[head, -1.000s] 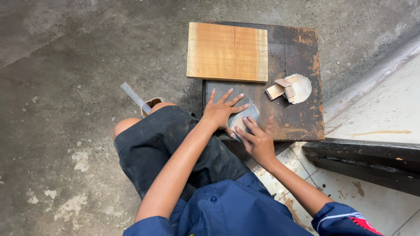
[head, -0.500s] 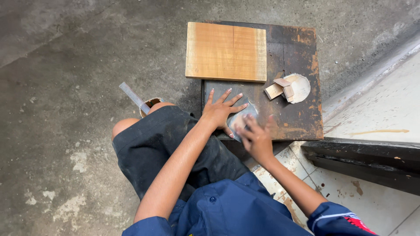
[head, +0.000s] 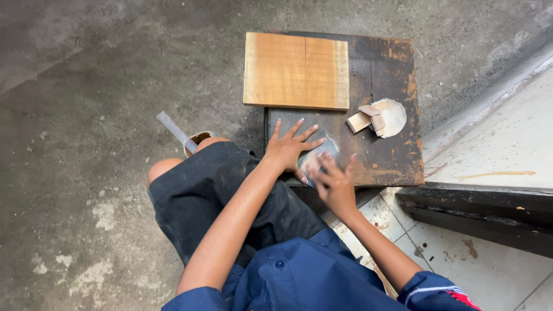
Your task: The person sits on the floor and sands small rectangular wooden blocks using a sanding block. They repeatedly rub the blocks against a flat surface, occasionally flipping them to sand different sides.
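head view: my left hand (head: 286, 151) lies flat, fingers spread, on the dark tabletop (head: 391, 158) | my right hand (head: 334, 185) presses bent fingers on a grey sheet (head: 322, 151) at the near edge, between both hands | wooden board (head: 296, 70) and small wood blocks (head: 368, 120) beyond.

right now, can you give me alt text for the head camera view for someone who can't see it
Seen from above, a seated person presses the left hand flat on a grey sheet on a dark worn board while the right hand works on it. A pale wooden panel and small wood offcuts lie further along the board.
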